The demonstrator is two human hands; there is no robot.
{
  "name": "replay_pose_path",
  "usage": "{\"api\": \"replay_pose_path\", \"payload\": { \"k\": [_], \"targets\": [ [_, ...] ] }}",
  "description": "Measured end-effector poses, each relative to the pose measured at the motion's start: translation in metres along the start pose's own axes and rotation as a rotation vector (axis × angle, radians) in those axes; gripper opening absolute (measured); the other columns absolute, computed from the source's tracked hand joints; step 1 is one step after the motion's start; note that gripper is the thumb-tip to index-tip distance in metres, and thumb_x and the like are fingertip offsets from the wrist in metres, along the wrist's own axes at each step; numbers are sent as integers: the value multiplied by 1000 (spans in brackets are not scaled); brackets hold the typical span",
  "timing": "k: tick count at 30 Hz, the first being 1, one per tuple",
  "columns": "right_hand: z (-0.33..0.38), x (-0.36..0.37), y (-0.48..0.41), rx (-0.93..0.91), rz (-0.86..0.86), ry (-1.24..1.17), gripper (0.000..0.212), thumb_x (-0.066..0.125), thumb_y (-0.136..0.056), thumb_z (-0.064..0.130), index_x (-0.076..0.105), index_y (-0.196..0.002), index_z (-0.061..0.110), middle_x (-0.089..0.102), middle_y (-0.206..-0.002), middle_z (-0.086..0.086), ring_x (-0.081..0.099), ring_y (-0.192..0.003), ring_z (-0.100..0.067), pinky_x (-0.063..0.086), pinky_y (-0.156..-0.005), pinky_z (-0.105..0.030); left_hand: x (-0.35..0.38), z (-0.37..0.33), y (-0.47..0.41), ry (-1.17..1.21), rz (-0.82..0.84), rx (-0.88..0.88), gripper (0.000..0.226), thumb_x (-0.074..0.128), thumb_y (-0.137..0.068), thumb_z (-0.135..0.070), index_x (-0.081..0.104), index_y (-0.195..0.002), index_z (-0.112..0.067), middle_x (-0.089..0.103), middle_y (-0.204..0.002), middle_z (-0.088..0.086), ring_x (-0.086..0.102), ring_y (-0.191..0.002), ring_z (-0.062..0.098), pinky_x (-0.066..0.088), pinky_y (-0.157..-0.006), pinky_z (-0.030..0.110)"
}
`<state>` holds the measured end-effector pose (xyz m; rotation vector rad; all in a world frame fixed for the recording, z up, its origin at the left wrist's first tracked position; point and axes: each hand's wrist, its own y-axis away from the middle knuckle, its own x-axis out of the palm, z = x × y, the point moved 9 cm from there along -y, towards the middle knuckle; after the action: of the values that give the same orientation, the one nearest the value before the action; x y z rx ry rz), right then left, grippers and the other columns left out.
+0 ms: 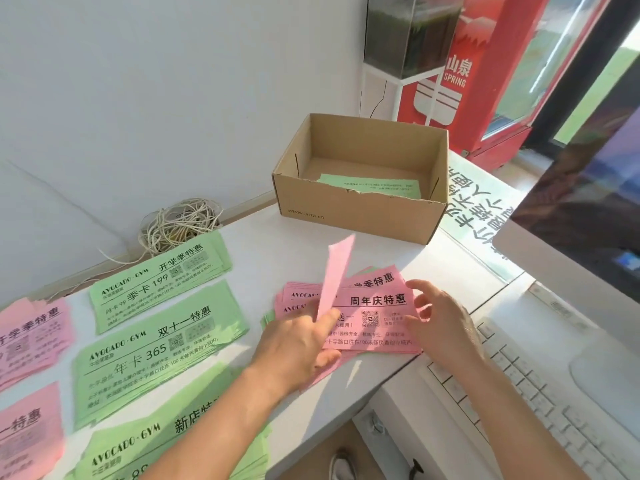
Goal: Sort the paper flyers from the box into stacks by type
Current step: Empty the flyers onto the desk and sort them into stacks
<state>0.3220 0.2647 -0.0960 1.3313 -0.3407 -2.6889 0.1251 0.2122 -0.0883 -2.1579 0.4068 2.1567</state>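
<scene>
My left hand pinches a single pink flyer that stands up almost vertically above a loose pile of pink flyers in the middle of the white desk. My right hand hovers open at the pile's right edge, fingers spread and touching it lightly. An open cardboard box sits behind the pile with one green flyer lying inside. Three green stacks and two pink stacks lie to the left.
A tangle of white cord lies by the wall behind the green stacks. A monitor and a white keyboard fill the right side. A printed sign lies flat beside the box. The desk's front edge runs under my forearms.
</scene>
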Motion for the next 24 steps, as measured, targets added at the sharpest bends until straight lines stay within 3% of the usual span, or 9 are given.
{"api": "replay_pose_path", "payload": {
  "k": [2,4,6,10,13,16,18,21,24],
  "targets": [
    [2,-5,0,-30,-58,15,40,57,-91,20,51,-129,34,56,-101,12,56,-92,-8,34,-58,-14,-1,-4,-4,-88,11,34,59,50,-88,-57,38,-137,-27,62,-108,9,63,-93,30,50,-73,35],
    [0,-8,2,-28,-75,-39,34,50,-95,18,53,-125,34,58,-104,12,57,-91,-8,34,-56,-12,-8,-9,-4,-84,-77,120,43,63,-79,-57,64,-110,-26,66,-74,5,65,-62,26,50,-50,30],
    [-6,-10,3,11,-86,-201,28,45,-97,19,56,-118,35,62,-104,9,59,-88,-9,40,-57,-17,-9,-6,0,-37,-178,140,22,67,-80,-46,68,-82,-24,58,-54,-1,57,-42,22,45,-36,26],
    [-10,-10,3,55,-62,-372,23,40,-100,25,55,-115,33,67,-98,3,66,-85,-14,53,-80,-39,-14,17,7,319,-269,-98,13,57,-91,-25,66,-84,-19,67,-69,-1,61,-59,23,51,-59,31],
    [0,-1,4,23,41,-301,28,37,-101,34,55,-122,28,69,-89,10,67,-83,-9,53,-76,-34,-12,35,9,476,-288,-277,16,62,-88,-34,61,-77,-22,61,-63,-8,55,-61,15,43,-60,26],
    [3,1,5,44,67,-345,31,40,-100,35,57,-124,26,71,-97,6,67,-89,-15,55,-83,-40,-8,40,7,513,-263,-319,21,65,-85,-39,57,-76,-21,57,-61,-7,54,-62,17,40,-59,28],
    [3,3,4,64,86,-367,29,51,-96,30,55,-124,25,72,-94,6,69,-86,-14,56,-75,-35,-8,44,7,532,-283,-328,24,65,-84,-40,56,-76,-19,58,-61,-5,54,-62,19,40,-58,29],
    [2,-1,4,69,40,-332,43,61,-87,12,47,-122,34,69,-81,6,65,-75,-7,42,-53,-20,-3,48,8,604,-273,-335,24,68,-81,-44,61,-78,-20,63,-65,-6,58,-63,16,44,-58,27],
    [0,-3,2,68,5,-287,31,59,-86,9,51,-107,31,67,-81,5,61,-68,-3,38,-41,-14,0,49,8,671,-235,-313,29,70,-72,-56,63,-76,-29,62,-59,-12,56,-54,2,38,-49,14]
  ]
}}
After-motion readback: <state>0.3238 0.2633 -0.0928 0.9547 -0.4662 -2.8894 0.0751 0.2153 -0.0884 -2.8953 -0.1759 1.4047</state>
